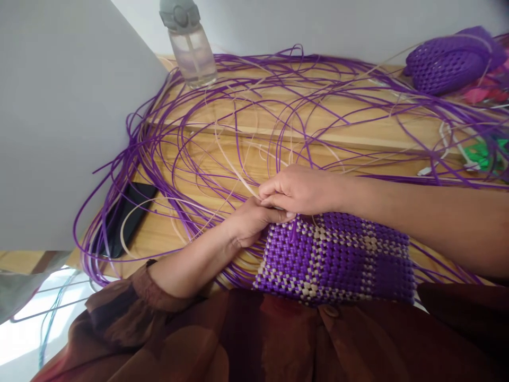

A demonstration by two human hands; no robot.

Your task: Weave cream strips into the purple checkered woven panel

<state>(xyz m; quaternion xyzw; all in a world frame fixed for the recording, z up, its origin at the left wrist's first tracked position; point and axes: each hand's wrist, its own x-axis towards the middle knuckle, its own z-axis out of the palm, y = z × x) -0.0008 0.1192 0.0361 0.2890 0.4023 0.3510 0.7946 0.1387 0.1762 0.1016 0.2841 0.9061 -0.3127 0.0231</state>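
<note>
Clear water bottle (191, 48), black phone (129, 215), finished purple woven basket (449, 61), green scraps (483, 154), white cable (445, 154)

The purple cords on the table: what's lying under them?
Under the purple cords lie the wooden table, a few pale cords and a dark phone at the left edge. The woven panel hides what lies beneath it.

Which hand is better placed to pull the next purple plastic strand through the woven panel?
Probably the right hand: its fingertips pinch at the top edge of the purple-and-cream woven panel, above the left hand, which braces that edge.
</note>
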